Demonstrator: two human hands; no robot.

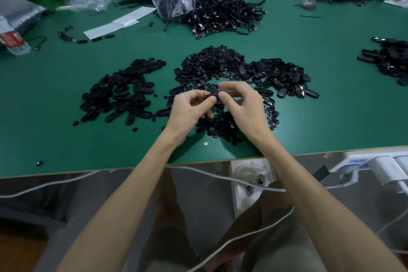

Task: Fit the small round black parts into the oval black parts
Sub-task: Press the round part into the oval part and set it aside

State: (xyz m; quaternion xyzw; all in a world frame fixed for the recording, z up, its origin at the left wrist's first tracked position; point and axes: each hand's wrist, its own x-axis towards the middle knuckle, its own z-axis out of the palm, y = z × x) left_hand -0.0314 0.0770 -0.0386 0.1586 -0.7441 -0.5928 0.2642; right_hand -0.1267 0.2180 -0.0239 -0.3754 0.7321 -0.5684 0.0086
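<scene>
Above the middle of the green surface [66, 143], toward its near edge, both hands pinch one oval part [213, 95] — left hand [189, 111] at one end, right hand [241, 104] at the other. Whether a round part is seated yet cannot be told; next likely calls for pressing one home — round parts [213, 62] lie heaped just beyond.
</scene>
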